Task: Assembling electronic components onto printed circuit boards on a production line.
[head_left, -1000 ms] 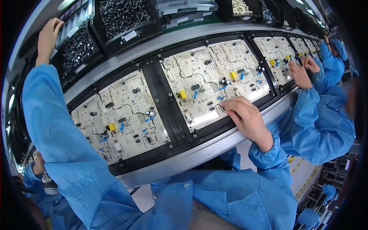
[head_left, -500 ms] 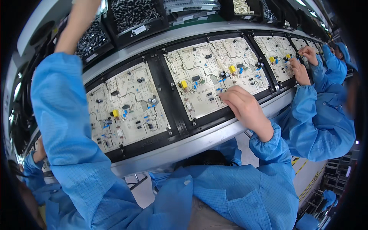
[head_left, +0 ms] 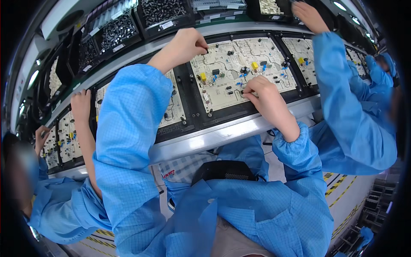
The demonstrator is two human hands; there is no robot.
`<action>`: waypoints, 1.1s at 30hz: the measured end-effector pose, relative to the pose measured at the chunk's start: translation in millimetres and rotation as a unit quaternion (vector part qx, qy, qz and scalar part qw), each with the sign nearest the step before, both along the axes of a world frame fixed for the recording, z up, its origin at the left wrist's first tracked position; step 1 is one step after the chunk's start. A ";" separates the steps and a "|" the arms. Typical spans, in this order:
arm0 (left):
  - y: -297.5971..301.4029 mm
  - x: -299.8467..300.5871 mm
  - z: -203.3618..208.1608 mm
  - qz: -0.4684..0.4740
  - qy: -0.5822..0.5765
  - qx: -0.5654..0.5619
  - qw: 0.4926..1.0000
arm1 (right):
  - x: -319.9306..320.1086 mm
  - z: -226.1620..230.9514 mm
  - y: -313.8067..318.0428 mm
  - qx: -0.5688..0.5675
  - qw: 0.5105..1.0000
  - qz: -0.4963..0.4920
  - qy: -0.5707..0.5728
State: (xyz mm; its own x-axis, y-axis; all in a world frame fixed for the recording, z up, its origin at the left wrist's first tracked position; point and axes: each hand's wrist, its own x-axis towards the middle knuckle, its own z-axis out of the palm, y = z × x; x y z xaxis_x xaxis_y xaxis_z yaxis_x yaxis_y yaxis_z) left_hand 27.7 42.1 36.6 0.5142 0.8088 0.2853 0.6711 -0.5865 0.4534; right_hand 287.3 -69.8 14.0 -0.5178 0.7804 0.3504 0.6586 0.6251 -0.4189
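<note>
Your left hand, almost closed, pinches a dark component by the upper-left corner of the circuit board.
Right hand nearly closed, contents unclear; take the component, probably light and stiff, by its body.

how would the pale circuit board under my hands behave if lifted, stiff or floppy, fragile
The pale circuit board is probably stiff, since it lies flat in its black frame without visible sagging. It could be fragile to handle: the right-hand yellow block stands up from it and might get knocked.
</note>
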 end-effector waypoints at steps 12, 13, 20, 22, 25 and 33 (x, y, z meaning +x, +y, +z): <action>-2.1 1.0 -27.2 0.040 0.022 -0.022 0.999 | -30.5 76.8 105.3 0.152 0.987 0.030 -0.049; -4.1 -0.9 -26.6 0.044 0.023 -0.022 0.999 | -39.9 76.1 133.2 0.182 0.981 0.034 -0.050; -4.6 5.6 -26.4 0.036 0.005 -0.035 0.999 | -81.5 53.0 280.4 0.392 0.917 0.066 -0.031; -5.7 7.8 -26.2 0.038 0.005 -0.041 0.998 | -90.4 49.8 298.3 0.362 0.929 0.075 -0.010; -11.0 5.7 -25.6 0.037 0.026 -0.025 0.999 | -109.8 60.0 304.8 0.230 0.962 0.016 -0.147; -12.2 7.6 -23.4 0.044 0.029 -0.023 0.998 | -93.8 63.7 350.3 0.190 0.973 0.050 -0.119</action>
